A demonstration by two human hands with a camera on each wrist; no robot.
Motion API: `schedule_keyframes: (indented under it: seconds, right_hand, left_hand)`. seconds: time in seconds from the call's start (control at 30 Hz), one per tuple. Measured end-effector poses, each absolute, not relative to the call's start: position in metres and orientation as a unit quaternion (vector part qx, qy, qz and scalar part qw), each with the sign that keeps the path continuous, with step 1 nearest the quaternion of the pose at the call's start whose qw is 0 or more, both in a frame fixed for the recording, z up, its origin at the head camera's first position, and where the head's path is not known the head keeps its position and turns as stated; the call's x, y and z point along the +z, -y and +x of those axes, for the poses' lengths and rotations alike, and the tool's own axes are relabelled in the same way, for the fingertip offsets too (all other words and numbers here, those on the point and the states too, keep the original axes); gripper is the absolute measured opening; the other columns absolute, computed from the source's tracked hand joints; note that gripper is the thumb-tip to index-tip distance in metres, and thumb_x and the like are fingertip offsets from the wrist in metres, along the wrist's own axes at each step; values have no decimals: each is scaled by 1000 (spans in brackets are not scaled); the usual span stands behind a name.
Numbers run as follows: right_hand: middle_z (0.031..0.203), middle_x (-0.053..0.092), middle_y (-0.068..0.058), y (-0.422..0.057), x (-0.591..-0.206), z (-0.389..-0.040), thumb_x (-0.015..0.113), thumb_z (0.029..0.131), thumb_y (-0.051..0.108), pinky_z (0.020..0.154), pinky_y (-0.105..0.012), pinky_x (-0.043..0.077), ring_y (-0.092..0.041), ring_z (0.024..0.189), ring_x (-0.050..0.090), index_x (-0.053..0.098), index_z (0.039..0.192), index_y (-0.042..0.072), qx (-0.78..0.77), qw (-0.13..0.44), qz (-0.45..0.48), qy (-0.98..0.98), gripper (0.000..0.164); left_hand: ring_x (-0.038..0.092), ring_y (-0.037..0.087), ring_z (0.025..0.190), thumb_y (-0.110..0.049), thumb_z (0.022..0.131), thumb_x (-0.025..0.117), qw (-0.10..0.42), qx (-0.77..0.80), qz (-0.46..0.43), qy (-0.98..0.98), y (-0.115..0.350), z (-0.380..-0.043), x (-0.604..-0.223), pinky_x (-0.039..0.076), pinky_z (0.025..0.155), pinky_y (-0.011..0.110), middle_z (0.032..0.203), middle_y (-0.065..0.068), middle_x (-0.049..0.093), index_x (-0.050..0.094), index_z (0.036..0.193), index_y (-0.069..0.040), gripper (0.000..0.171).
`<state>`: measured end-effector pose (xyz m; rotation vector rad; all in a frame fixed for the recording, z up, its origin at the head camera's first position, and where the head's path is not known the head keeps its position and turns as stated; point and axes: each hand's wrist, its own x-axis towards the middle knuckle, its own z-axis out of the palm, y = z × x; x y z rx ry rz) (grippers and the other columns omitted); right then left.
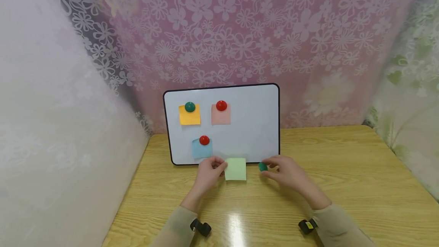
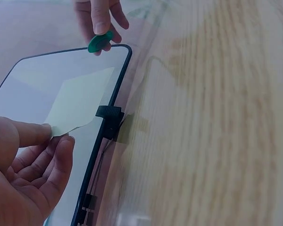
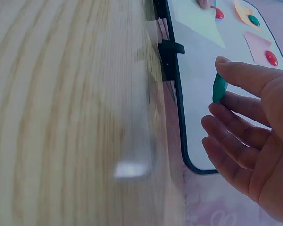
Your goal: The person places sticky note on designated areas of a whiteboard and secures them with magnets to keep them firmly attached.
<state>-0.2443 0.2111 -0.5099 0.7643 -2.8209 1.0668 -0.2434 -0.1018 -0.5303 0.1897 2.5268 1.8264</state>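
Observation:
My left hand (image 1: 210, 171) pinches the left edge of a pale green sticky note (image 1: 236, 169), which is held up in front of the whiteboard's (image 1: 255, 125) lower edge. To the right of it, my right hand (image 1: 286, 170) holds a round green magnet (image 1: 263, 166) between thumb and fingers, apart from the note. In the right wrist view the magnet (image 3: 220, 88) is gripped edge-on, the other fingers loosely bent. A blue note (image 1: 201, 150) under a red magnet (image 1: 204, 140) is on the board just above my left hand.
Higher on the board are an orange note (image 1: 189, 118) under a green magnet (image 1: 190, 106) and a pink note (image 1: 221, 117) under a red magnet (image 1: 221, 105). The board stands on a wooden table (image 1: 343, 170) against a flowered pink wall (image 1: 240, 29). A black clip (image 2: 109, 115) sits on its lower frame.

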Motion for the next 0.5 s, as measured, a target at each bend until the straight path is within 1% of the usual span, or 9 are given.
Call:
schedule_keyframes:
  seconds: [0.2,0.37,0.5]
  right_hand:
    - [122,74,-8,-200,-509,-246,84,97,24,88,-46,61,-28,105,70,76,128,6,337,6,257,906,37]
    - [122,74,-8,-190,-507,-247,84,96,25,88,-45,61,-26,105,70,76,128,5,321,17,265,909,39]
    - [119,74,-5,-183,-506,-247,85,95,28,85,-42,60,-24,102,70,77,127,7,306,24,275,911,38]
  left_hand:
    - [71,19,73,-19,103,74,6,586,57,-809,98,-247,-528,62,70,33,87,5,71,74,102,-4,14]
    - [70,17,72,-20,103,74,-2,582,57,-811,95,-251,-526,62,70,36,85,4,70,74,102,-5,15]
    - [69,18,73,-19,104,73,-5,581,52,-812,92,-253,-525,62,72,38,85,5,71,74,101,-6,14]
